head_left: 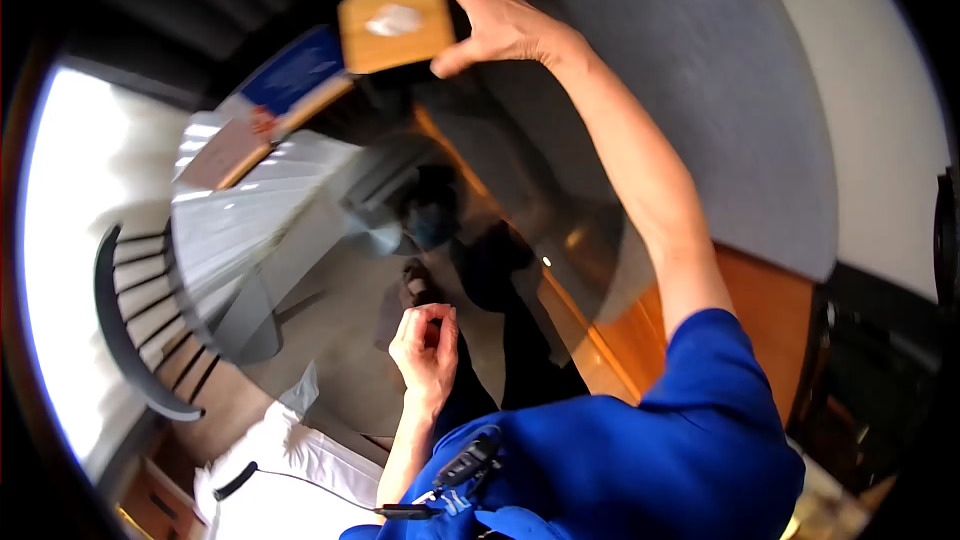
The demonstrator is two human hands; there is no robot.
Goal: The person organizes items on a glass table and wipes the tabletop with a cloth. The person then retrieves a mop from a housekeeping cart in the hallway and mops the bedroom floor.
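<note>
At the far edge of a round glass table [330,310] stands a tissue box with a light wooden top [365,52] and a white tissue [394,20] poking from its middle. My right hand [490,15] is stretched out to the box's right side, thumb and fingers spread wide around that end. Whether the fingertips touch the box I cannot tell. My left hand [425,348] is held low over the near side of the table, its fingers curled closed; anything inside them is hidden.
Left of the tissue box are a blue booklet or card [295,70] and a brown, blurred flat item [225,155]. A dark chair with a slatted back [140,340] stands at the left. White cloth or plastic [290,460] lies at lower left. A grey surface [730,110] extends on the right.
</note>
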